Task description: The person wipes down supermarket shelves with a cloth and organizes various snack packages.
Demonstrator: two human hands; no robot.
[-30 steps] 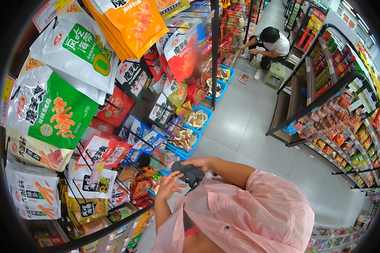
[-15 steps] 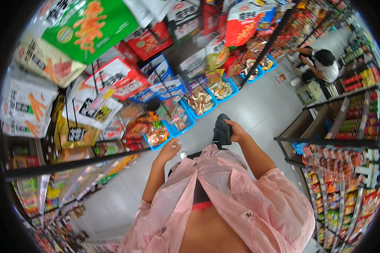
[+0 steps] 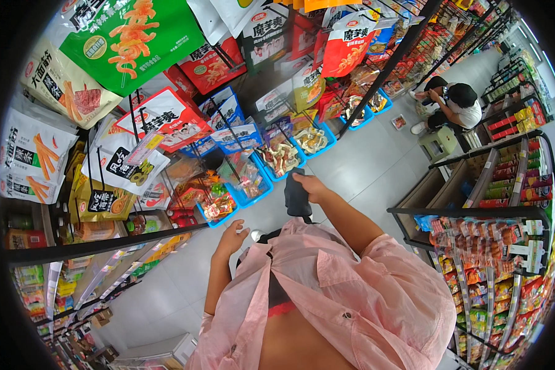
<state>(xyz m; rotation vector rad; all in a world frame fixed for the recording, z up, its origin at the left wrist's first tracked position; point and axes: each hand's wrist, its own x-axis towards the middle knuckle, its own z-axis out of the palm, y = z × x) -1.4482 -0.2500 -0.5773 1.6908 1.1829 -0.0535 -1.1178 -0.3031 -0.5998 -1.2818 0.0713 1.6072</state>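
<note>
My right hand [image 3: 312, 187] grips a dark grey, soft-looking bundle [image 3: 297, 198] in front of my body; its exact kind is unclear. The thumb rests near its top, and the rest of the bundle hangs below. My left hand [image 3: 232, 238] hangs free on the left, fingers loosely bent and apart, holding nothing. Just beyond it stands a blue basket [image 3: 214, 223] of small snack packs. More blue baskets [image 3: 257, 201] of packaged snacks line the foot of the rack ahead.
Large hanging snack bags, among them a green one [image 3: 160, 55], fill the rack ahead and left. A black shelf edge [image 3: 105, 244] runs along the left. At right are snack shelves [image 3: 475, 213]. Further off, a person [image 3: 464, 106] sits beside a greenish stool [image 3: 438, 143]; a packet [image 3: 399, 122] lies on the floor.
Both hands have shifted left and slightly down in view. The dark bundle has moved with my right hand and now hangs straighter. The seated person's arms have changed position.
</note>
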